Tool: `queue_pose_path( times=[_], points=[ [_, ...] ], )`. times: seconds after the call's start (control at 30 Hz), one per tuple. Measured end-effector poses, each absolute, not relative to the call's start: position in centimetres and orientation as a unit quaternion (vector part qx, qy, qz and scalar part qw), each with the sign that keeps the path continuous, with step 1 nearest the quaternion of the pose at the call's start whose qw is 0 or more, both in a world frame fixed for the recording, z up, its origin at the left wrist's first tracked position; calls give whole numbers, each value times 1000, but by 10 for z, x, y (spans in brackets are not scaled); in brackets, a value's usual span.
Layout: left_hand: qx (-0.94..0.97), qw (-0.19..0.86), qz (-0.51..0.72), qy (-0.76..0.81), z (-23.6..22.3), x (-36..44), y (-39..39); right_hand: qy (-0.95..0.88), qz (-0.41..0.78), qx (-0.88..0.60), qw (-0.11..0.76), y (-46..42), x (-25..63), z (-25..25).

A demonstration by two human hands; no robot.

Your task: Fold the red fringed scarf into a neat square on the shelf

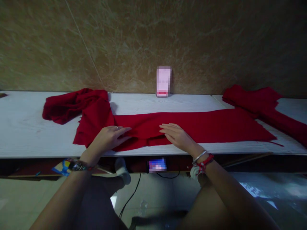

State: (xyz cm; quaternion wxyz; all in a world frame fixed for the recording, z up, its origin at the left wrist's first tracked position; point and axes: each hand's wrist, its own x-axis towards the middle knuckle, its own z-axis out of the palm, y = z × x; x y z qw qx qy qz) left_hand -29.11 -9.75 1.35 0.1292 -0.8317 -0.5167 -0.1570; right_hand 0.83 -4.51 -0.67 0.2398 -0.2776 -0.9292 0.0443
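A long strip of red fabric [216, 126] lies lengthwise along the white wood-grain bench [28, 134]. My left hand [111, 136] rests on its left part, fingers stretched to the right, with a ring on one finger. Farther right, my right hand [179, 136] lies on the strip with its fingers extended to the left. Between the hands the near edge is partly folded over, and a layer shows beneath. Both palms face down, so their undersides are hidden. At the strip's left end sits a bunched red fabric piece [96, 110].
More crumpled red fabric [254, 100] lies at the back right, trailing toward the right edge. A phone [163, 81] leans against the brown marbled wall [203, 41]. Below the bench edge are another lit screen [157, 165], a blue-and-yellow packet [63, 167] and a black cable [131, 195].
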Motion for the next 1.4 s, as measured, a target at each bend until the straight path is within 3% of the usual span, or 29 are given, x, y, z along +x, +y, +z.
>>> queue_pose_path(
  times=[0.2, 0.5, 0.73, 0.83, 1.13, 1.4],
  points=[
    [-875, 74, -104, -467, 9, -293, -95, -951, 56, -257, 162, -47, 11, -8],
    [-889, 130, -132, -419, 3, -293, -90, -931, 89, -275, 225, -45, 14, -8],
    [-900, -19, 4, -436, 31, -299, -92, -961, 56, -227, 145, -50, 19, -10],
    [-895, -16, 26, -445, 40, -287, -92, -964, 38, -222, 143, -50, 18, -11],
    [-916, 102, -162, -352, 3, -272, -103, -961, -17, -207, 184, -52, 20, -13],
    [-907, 146, -202, -339, 12, -276, -113, -958, 26, -204, 200, -51, 26, -15]
  ],
)
